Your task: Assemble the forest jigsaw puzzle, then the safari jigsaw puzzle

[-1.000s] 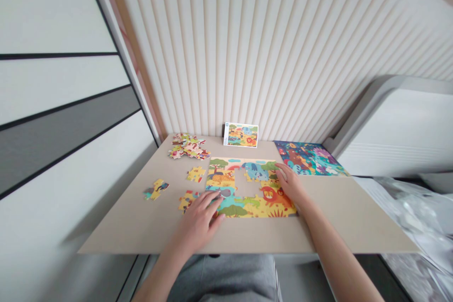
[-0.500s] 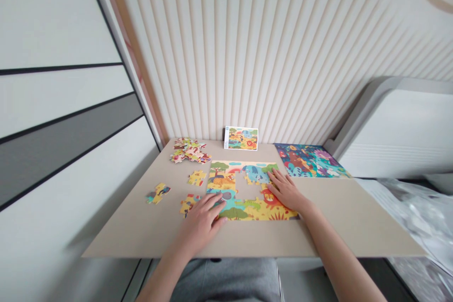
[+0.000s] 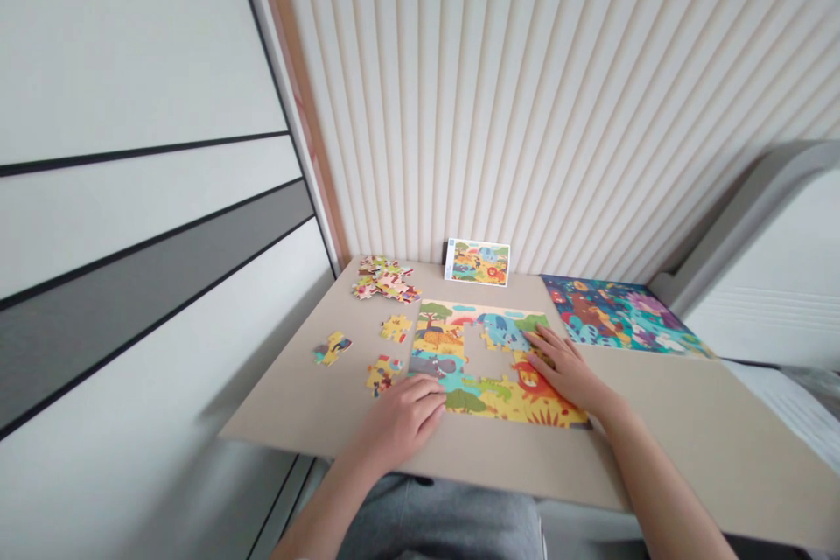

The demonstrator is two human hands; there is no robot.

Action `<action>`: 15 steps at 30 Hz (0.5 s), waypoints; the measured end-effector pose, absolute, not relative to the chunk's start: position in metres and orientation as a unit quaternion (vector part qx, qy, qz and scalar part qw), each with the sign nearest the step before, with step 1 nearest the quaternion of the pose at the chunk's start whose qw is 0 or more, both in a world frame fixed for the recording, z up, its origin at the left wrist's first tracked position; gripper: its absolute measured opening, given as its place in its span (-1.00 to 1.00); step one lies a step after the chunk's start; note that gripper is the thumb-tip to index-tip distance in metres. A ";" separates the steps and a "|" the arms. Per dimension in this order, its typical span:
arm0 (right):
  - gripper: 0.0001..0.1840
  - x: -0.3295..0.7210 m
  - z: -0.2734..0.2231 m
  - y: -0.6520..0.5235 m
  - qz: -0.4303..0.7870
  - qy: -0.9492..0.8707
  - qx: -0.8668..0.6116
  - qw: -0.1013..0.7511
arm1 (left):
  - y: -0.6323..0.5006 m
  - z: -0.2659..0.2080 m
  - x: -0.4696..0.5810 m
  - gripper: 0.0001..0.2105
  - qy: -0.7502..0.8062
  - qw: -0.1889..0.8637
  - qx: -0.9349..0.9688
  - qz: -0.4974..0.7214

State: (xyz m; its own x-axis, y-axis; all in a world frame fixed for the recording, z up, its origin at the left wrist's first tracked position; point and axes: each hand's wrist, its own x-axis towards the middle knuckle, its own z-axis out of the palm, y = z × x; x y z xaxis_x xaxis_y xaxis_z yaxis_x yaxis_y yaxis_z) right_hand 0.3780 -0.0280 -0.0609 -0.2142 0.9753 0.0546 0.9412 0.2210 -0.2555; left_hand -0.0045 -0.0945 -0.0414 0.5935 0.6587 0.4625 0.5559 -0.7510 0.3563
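A jigsaw puzzle point(image 3: 452, 402) with animals lies partly assembled on the table, with a gap in its middle. My right hand point(image 3: 570, 372) rests flat on the puzzle's right side, fingers stretched over the area by the elephant and lion. At the lower left corner lies my left hand point(image 3: 408, 418), palm down, fingertips touching the puzzle's edge near the hippo; its fingers are loosely bent and nothing shows in them. Just beyond that hand is a small joined cluster of pieces point(image 3: 383, 374). Two more yellow clusters, one upper point(image 3: 395, 328) and one farther left point(image 3: 332, 348), lie nearby.
A heap of loose puzzle pieces point(image 3: 386, 280) sits at the table's back left. A picture card point(image 3: 478, 262) of the animal scene stands upright at the back. To the right lies a dark blue puzzle point(image 3: 620, 315). A ribbed wall point(image 3: 486, 105) borders the table point(image 3: 696, 429).
The view has turned, so everything appears farther right. My left hand has drawn back slightly, uncovering more of the hippo, and its fingers are closer together. My right hand stays on the puzzle.
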 end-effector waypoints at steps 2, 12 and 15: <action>-0.30 0.381 -0.063 -0.027 0.086 -0.777 -0.614 0.107 | -0.098 -0.039 -0.003 -0.77 0.344 0.090 0.889 0.287; -0.31 0.386 -0.069 -0.024 0.080 -0.781 -0.608 0.121 | -0.077 -0.042 -0.091 -0.70 0.559 -0.051 0.783 0.269; -0.33 0.387 -0.071 -0.024 0.074 -0.780 -0.609 0.125 | -0.060 -0.053 -0.141 -0.58 0.652 -0.101 0.713 0.236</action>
State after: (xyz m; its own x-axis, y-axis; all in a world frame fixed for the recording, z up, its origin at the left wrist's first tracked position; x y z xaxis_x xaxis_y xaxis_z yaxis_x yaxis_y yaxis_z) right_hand 0.3871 -0.0240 -0.0714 -0.2269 0.9682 0.1058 0.9313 0.2474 -0.2672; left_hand -0.1413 -0.0605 -0.0533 0.0386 0.8830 0.4678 0.9781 -0.1291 0.1630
